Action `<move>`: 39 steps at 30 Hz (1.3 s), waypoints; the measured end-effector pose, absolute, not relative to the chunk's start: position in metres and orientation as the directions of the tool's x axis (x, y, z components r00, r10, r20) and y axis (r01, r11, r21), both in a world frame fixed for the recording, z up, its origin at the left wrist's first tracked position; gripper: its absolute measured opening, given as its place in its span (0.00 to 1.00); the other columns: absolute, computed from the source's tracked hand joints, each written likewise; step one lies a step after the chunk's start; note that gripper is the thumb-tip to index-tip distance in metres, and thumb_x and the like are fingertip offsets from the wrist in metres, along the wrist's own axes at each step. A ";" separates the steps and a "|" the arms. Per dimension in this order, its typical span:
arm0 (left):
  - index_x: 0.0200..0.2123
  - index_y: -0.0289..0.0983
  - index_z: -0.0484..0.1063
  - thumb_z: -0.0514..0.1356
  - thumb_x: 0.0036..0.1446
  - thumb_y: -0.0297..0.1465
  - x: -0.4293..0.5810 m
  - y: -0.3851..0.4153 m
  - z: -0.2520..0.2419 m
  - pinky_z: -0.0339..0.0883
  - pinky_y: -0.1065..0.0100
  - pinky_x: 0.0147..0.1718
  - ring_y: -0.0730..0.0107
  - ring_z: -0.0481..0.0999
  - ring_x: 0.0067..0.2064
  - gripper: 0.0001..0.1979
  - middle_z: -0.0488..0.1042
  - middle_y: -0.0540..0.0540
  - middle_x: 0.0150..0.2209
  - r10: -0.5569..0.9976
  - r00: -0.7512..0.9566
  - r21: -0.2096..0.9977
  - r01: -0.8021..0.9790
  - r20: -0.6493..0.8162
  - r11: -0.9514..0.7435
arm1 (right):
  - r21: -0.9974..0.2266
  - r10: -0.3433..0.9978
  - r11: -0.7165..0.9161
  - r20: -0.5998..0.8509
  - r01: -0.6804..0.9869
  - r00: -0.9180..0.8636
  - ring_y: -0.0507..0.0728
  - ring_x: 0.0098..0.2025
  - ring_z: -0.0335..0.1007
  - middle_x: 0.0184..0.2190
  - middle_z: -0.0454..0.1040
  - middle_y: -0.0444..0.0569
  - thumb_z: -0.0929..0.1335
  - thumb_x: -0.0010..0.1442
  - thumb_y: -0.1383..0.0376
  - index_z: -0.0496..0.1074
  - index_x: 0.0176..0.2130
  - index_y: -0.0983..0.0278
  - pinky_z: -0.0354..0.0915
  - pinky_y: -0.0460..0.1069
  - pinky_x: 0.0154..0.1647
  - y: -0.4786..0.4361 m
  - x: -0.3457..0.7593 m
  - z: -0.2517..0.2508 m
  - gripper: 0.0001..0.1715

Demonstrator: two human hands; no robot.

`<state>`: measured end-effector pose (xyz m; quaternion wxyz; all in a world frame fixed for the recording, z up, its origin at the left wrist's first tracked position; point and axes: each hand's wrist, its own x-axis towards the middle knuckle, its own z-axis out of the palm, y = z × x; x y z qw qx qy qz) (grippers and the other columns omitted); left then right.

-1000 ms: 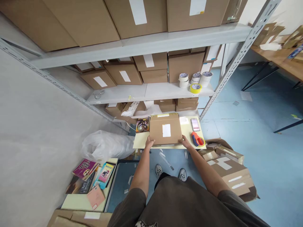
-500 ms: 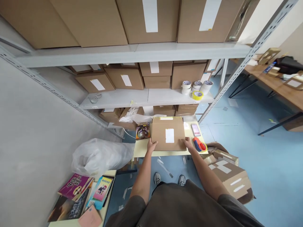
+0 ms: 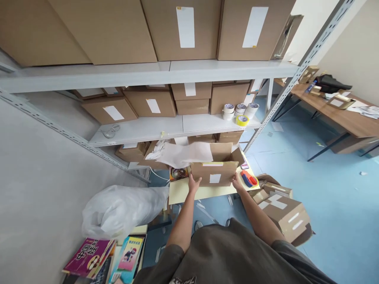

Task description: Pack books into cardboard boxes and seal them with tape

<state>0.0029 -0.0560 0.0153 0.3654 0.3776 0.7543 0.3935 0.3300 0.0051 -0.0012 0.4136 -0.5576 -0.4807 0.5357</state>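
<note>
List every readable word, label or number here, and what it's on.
Nothing reads clearly.
Label on the held box: blank or too small.
Shelf carton labels: no legible print.
Pink book cover: large characters, too blurred.
Tape rolls: print too small.

Pale yellow table (image 3: 183, 192) stands on the blue floor (image 3: 325, 205), close before the grey shelf (image 3: 142, 129). On it: open cardboard box (image 3: 214, 174) at centre, and a picture book (image 3: 178, 172) just left of it, partly hidden. Red-and-blue tape dispenser (image 3: 248, 178) lies just right of the box, near the table's edge.
</note>
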 end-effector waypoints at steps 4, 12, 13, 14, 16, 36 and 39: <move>0.77 0.35 0.48 0.67 0.65 0.39 0.010 -0.058 0.014 0.66 0.61 0.65 0.53 0.69 0.71 0.45 0.67 0.31 0.70 0.852 -0.409 0.818 0.329 -0.326 0.471 | -0.941 0.958 -0.258 -0.278 0.220 -0.066 0.67 0.60 0.72 0.57 0.75 0.55 0.68 0.44 0.59 0.66 0.62 0.58 0.72 0.64 0.58 -0.001 0.337 -0.018 0.44; 0.73 0.31 0.59 0.62 0.68 0.39 0.012 -0.071 0.048 0.69 0.60 0.62 0.51 0.74 0.67 0.36 0.70 0.29 0.69 0.803 -0.454 0.655 0.478 -0.387 0.586 | -0.970 0.996 -0.084 -0.086 0.226 0.000 0.66 0.68 0.70 0.63 0.75 0.55 0.64 0.48 0.62 0.62 0.70 0.54 0.73 0.63 0.61 0.013 0.350 0.024 0.50; 0.68 0.32 0.68 0.64 0.66 0.39 0.011 -0.075 0.055 0.71 0.59 0.59 0.50 0.77 0.64 0.31 0.75 0.31 0.64 0.813 -0.412 0.639 0.506 -0.412 0.580 | -0.975 0.998 -0.040 -0.027 0.219 0.059 0.66 0.69 0.68 0.64 0.74 0.55 0.64 0.50 0.62 0.62 0.70 0.54 0.72 0.64 0.63 0.017 0.352 0.035 0.48; 0.62 0.34 0.75 0.65 0.64 0.39 0.009 -0.079 0.064 0.73 0.59 0.56 0.49 0.81 0.59 0.26 0.80 0.33 0.59 0.838 -0.342 0.651 0.528 -0.424 0.545 | -0.979 0.994 0.015 0.037 0.203 0.106 0.66 0.70 0.67 0.65 0.73 0.56 0.64 0.53 0.61 0.63 0.70 0.56 0.70 0.64 0.65 0.021 0.353 0.048 0.46; 0.49 0.36 0.82 0.64 0.64 0.39 0.005 -0.084 0.085 0.76 0.61 0.49 0.54 0.85 0.48 0.16 0.85 0.39 0.47 0.908 -0.189 0.738 0.532 -0.375 0.416 | -0.977 0.974 0.138 0.165 0.165 0.158 0.66 0.69 0.68 0.66 0.72 0.58 0.65 0.59 0.60 0.66 0.68 0.58 0.68 0.65 0.67 0.029 0.354 0.076 0.39; 0.49 0.41 0.81 0.61 0.60 0.23 -0.004 -0.087 0.148 0.67 0.54 0.57 0.51 0.76 0.54 0.16 0.81 0.39 0.47 0.970 -0.076 0.274 0.962 0.233 0.010 | -0.669 0.884 0.016 -0.338 0.743 -0.324 0.75 0.81 0.31 0.80 0.48 0.52 0.73 0.59 0.39 0.61 0.75 0.54 0.43 0.69 0.78 0.074 0.353 0.102 0.54; 0.47 0.42 0.82 0.60 0.60 0.21 0.002 -0.101 0.137 0.64 0.53 0.58 0.49 0.75 0.54 0.17 0.80 0.38 0.45 0.973 -0.113 0.226 0.972 0.203 0.066 | -0.715 0.859 -0.022 -0.371 0.698 -0.353 0.74 0.81 0.32 0.80 0.49 0.54 0.74 0.56 0.40 0.61 0.75 0.55 0.43 0.67 0.78 0.085 0.355 0.092 0.57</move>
